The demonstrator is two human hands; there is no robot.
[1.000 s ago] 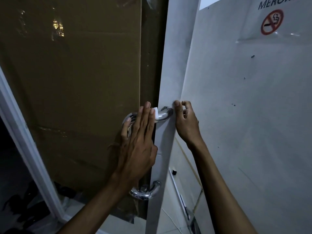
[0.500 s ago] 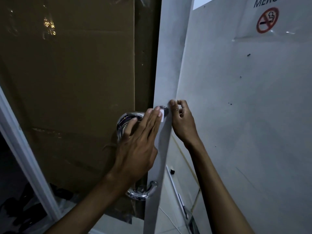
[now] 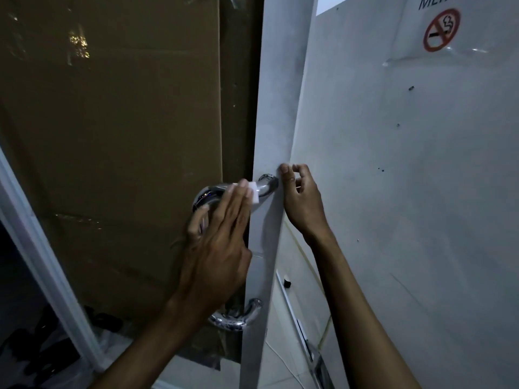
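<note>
A curved chrome door handle [image 3: 239,318] is fixed to the narrow white door edge [image 3: 278,108]. My left hand [image 3: 216,248] lies over the handle's upper bend. Its straight fingers press a small white pad [image 3: 254,193] against the metal, and the thumb sits beside the bar. My right hand [image 3: 303,200] grips the door edge just right of the handle's top mount, thumb tip on the corner and fingers curled.
Brown cardboard [image 3: 112,136] covers the door panel to the left. A pale wall panel [image 3: 393,192] with a no-smoking sign [image 3: 441,30] fills the right. A white frame [image 3: 42,262] slants at the lower left, with dark items [image 3: 36,346] on the floor.
My left hand slid the white pad right along the handle's upper bend to the mount, then back left a little. My right hand stayed on the door edge.
</note>
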